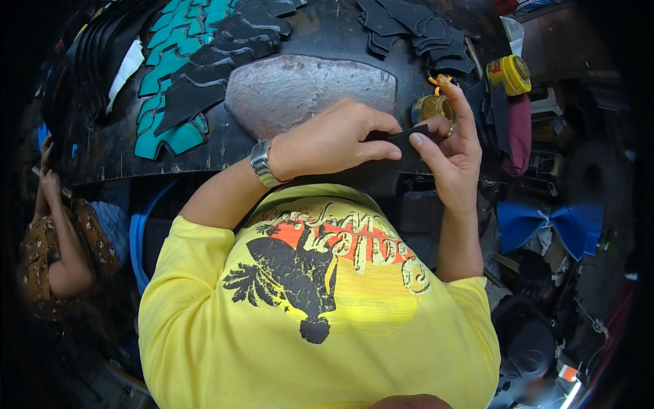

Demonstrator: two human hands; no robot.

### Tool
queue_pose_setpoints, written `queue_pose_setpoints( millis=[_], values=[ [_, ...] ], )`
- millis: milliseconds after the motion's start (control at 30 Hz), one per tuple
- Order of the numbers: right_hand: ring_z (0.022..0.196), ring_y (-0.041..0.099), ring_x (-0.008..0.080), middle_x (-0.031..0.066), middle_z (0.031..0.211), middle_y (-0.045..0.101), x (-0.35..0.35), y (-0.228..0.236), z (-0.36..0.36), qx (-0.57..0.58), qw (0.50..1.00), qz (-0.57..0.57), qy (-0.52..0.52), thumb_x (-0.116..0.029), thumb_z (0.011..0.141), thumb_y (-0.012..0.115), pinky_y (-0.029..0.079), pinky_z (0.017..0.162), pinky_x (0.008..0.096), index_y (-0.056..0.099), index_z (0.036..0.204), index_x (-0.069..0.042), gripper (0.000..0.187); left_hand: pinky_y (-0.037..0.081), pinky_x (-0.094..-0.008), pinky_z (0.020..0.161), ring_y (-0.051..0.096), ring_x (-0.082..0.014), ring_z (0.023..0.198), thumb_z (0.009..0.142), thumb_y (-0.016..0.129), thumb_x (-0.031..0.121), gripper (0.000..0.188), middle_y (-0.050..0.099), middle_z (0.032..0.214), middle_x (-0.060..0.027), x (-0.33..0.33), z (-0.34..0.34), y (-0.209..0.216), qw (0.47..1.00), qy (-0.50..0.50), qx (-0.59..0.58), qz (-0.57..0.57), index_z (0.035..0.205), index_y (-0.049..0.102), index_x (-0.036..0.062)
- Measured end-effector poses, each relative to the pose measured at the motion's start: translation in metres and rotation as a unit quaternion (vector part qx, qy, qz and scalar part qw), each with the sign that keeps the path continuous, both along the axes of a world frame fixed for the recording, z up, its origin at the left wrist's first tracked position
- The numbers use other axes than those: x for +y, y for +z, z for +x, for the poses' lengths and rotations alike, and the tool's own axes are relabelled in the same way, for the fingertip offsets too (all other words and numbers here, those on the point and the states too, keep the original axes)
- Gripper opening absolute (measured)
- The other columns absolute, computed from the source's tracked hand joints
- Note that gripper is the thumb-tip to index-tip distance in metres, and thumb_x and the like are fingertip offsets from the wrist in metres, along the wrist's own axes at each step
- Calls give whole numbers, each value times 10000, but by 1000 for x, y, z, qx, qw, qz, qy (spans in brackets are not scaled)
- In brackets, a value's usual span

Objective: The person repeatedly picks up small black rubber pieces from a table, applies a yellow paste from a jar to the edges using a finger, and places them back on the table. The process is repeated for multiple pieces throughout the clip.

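Between my two hands, just in front of the table's near edge, is a small strip of thin black sheet material (411, 135). My left hand (334, 140), with a metal watch (261, 163) on the wrist, pinches its left end between thumb and fingers. On the other end, my right hand (451, 146) presses with the thumb against a bent finger, while its forefinger points up and away. Close behind the right hand stands a jar (421, 109) with brownish contents, partly hidden by the fingers. A grey, worn slab (310, 88) lies flat beyond my left hand.
Teal cut pieces (180, 140) and black cut pieces (194, 95) overlap in rows on the dark table (225, 160). More black pieces (415, 31) lie at the back. A yellow tub (509, 75) and maroon cloth (518, 133) sit at right. Another person (65, 252) is at far left.
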State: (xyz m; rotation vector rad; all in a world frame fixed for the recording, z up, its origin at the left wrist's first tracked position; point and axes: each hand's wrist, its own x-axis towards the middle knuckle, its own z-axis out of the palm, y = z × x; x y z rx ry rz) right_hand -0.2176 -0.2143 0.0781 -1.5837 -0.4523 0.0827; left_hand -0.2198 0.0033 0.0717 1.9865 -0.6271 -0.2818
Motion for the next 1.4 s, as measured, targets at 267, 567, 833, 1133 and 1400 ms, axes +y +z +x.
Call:
queue_pose_setpoints(
  millis=[267, 567, 833, 1133, 1400],
  values=[
    [967, 595, 138, 72, 1110, 587, -11, -8, 3, -195, 973, -98, -71, 151, 878, 581, 477, 826, 245, 726, 1107, -34, 327, 522, -217, 784, 601, -43, 878, 970, 653, 132, 264, 684, 995, -4, -3, 2, -22, 942, -9, 240, -234, 1177, 652, -32],
    [981, 613, 173, 72, 1103, 587, -5, -9, 3, -186, 969, -155, -54, 177, 831, 590, 482, 857, 266, 738, 1085, -33, 362, 512, -234, 873, 599, -50, 968, 966, 652, 108, 328, 684, 1089, -12, -7, -3, -24, 948, 0, 187, -257, 1265, 626, -23],
    [937, 615, 184, 92, 1121, 613, -17, -20, -2, -238, 963, -113, -62, 172, 769, 654, 488, 843, 280, 762, 1057, -63, 387, 533, -237, 865, 643, -79, 953, 934, 666, 76, 356, 700, 1105, -43, -1, -3, -22, 861, 2, 341, -378, 1280, 630, -4],
    [938, 593, 184, 87, 1195, 576, -21, -10, 1, -298, 924, -183, -157, 176, 765, 647, 488, 853, 291, 753, 1095, -75, 427, 557, -221, 793, 663, -80, 883, 938, 675, 92, 366, 712, 1055, -48, -4, 0, -21, 885, 57, 295, -355, 1278, 623, -31],
    [929, 616, 203, 108, 1171, 597, -1, -20, -3, -288, 930, -201, -111, 167, 788, 639, 503, 833, 300, 722, 1198, -92, 492, 552, -223, 816, 647, -71, 912, 951, 663, 101, 355, 699, 1081, -46, -5, -6, -18, 872, 77, 291, -386, 1273, 621, -42]
  ],
)
